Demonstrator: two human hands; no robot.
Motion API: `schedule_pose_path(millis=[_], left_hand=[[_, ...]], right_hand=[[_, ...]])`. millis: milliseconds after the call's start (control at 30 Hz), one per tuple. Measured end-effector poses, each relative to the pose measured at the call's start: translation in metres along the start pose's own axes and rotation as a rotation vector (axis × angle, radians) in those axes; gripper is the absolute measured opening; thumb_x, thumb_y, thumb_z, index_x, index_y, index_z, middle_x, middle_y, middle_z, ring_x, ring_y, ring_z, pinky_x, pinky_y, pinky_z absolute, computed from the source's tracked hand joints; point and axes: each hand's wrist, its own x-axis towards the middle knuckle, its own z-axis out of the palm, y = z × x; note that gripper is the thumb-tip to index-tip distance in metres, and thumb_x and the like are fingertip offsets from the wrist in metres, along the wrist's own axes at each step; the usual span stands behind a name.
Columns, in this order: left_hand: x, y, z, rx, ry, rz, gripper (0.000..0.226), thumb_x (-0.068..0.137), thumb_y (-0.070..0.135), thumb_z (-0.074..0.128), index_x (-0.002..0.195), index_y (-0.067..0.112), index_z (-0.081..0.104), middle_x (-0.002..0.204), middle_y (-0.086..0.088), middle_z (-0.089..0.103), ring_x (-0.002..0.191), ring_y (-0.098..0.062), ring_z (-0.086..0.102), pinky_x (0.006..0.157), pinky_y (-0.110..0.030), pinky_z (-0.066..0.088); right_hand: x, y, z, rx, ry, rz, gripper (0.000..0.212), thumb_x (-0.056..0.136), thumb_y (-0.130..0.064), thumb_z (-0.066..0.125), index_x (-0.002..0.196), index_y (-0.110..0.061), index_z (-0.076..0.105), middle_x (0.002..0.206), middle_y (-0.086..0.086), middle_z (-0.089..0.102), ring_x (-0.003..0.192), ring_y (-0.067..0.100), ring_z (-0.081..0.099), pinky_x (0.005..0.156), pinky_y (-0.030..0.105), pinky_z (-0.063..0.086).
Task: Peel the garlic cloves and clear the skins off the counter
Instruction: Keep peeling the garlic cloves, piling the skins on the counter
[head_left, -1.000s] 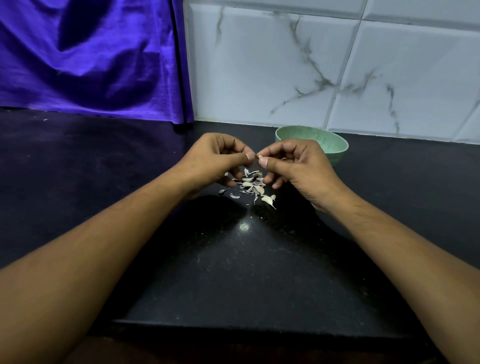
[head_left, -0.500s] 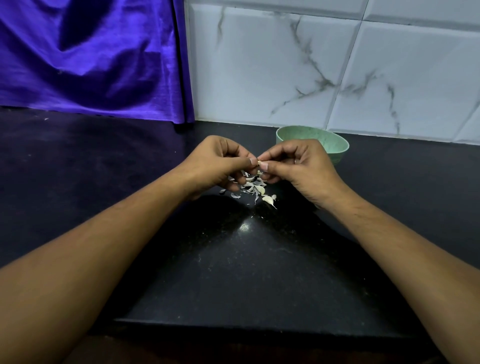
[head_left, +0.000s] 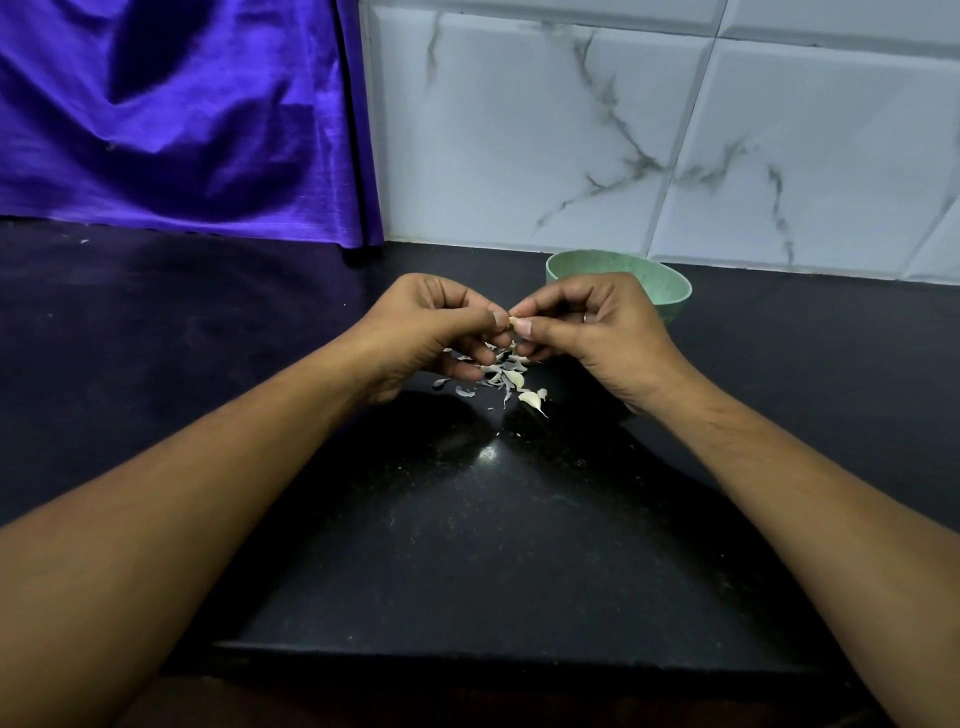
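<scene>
Still pinched between left hand (head_left: 431, 332) and right hand (head_left: 597, 332), garlic clove (head_left: 513, 323) tip now showing, perhaps part-peeled, skins (head_left: 501, 375) unmoved below

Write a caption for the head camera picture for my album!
Left hand and right hand pinch a garlic clove above loose skins on the black counter, a green bowl behind.

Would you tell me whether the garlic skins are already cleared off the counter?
No, a pile of garlic skins lies on the black counter near the green bowl.
</scene>
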Motion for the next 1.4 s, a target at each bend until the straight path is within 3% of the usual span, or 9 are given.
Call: schedule_pose_path(millis=[100,267,433,733,800,933,1067,1233,1400], left_hand=[[0.001,-0.002,0.004,-0.025,0.034,-0.029,0.008,0.093,0.003,0.069,0.086,0.004,0.073,0.075,-0.009,0.073,0.06,-0.011,0.066,0.053,-0.023,0.058],[0.002,-0.002,0.008,-0.074,0.067,-0.076,0.008,0.092,0.002,0.067,0.085,0.002,0.071,0.07,-0.007,0.071,0.056,-0.011,0.064,0.05,-0.022,0.057],[0.002,0.0,0.01,-0.136,0.082,-0.091,0.006,0.093,0.005,0.067,0.09,0.001,0.07,0.068,-0.005,0.068,0.054,-0.01,0.064,0.05,-0.023,0.057],[0.004,0.004,0.012,-0.102,0.039,-0.05,0.012,0.095,0.009,0.064,0.085,0.006,0.068,0.067,-0.001,0.065,0.056,-0.01,0.062,0.05,-0.023,0.057],[0.003,0.002,0.013,0.008,0.037,-0.02,0.01,0.095,0.007,0.063,0.088,0.003,0.068,0.068,-0.003,0.065,0.058,-0.011,0.062,0.048,-0.023,0.055],[0.001,-0.003,0.014,0.194,0.056,0.014,0.01,0.095,0.005,0.062,0.088,0.0,0.068,0.069,-0.009,0.065,0.052,-0.012,0.06,0.043,-0.022,0.049],[0.006,-0.004,0.005,0.307,0.132,0.119,0.011,0.094,0.012,0.067,0.088,0.005,0.073,0.077,-0.015,0.072,0.061,-0.017,0.064,0.051,-0.028,0.054],[0.009,-0.006,-0.001,0.431,0.188,0.18,0.012,0.093,0.023,0.07,0.086,0.016,0.075,0.078,-0.004,0.076,0.063,-0.014,0.067,0.058,-0.043,0.063],[0.007,-0.006,-0.004,0.509,0.198,0.229,0.009,0.092,0.025,0.072,0.084,0.02,0.075,0.074,0.001,0.074,0.064,-0.02,0.071,0.061,-0.046,0.063]], right_hand=[[0.0,0.001,0.002,-0.015,-0.002,-0.001,0.009,0.087,0.002,0.077,0.095,-0.003,0.076,0.083,0.018,0.077,0.074,0.027,0.074,0.078,0.05,0.061],[-0.002,0.001,0.004,0.028,0.014,0.003,0.011,0.086,0.005,0.075,0.097,0.003,0.074,0.087,0.028,0.074,0.074,0.029,0.074,0.073,0.036,0.064],[-0.003,0.0,0.007,0.126,0.034,0.035,0.01,0.088,0.005,0.073,0.098,0.004,0.072,0.089,0.031,0.072,0.073,0.026,0.072,0.072,0.036,0.064],[-0.001,0.0,0.013,0.364,0.022,0.146,0.007,0.091,-0.006,0.071,0.096,-0.009,0.072,0.089,0.01,0.072,0.086,0.027,0.068,0.08,0.04,0.057],[0.001,-0.004,0.014,0.494,0.046,0.18,0.01,0.088,-0.008,0.072,0.097,-0.01,0.07,0.088,0.007,0.072,0.083,0.02,0.069,0.08,0.032,0.058],[0.005,-0.012,0.006,0.687,0.119,0.184,0.015,0.082,-0.01,0.072,0.096,-0.012,0.068,0.088,0.003,0.072,0.084,0.016,0.069,0.084,0.036,0.058],[0.002,-0.009,0.004,0.526,0.157,0.158,0.008,0.088,-0.006,0.072,0.093,-0.012,0.069,0.085,0.006,0.072,0.075,0.017,0.068,0.072,0.032,0.06],[0.0,-0.006,0.005,0.3,0.183,0.112,0.012,0.092,-0.003,0.071,0.1,-0.012,0.069,0.087,0.01,0.073,0.07,0.018,0.067,0.064,0.03,0.06],[-0.001,-0.005,0.007,0.246,0.175,0.115,0.01,0.093,-0.003,0.071,0.099,-0.01,0.069,0.085,0.01,0.074,0.065,0.017,0.067,0.057,0.027,0.059]])
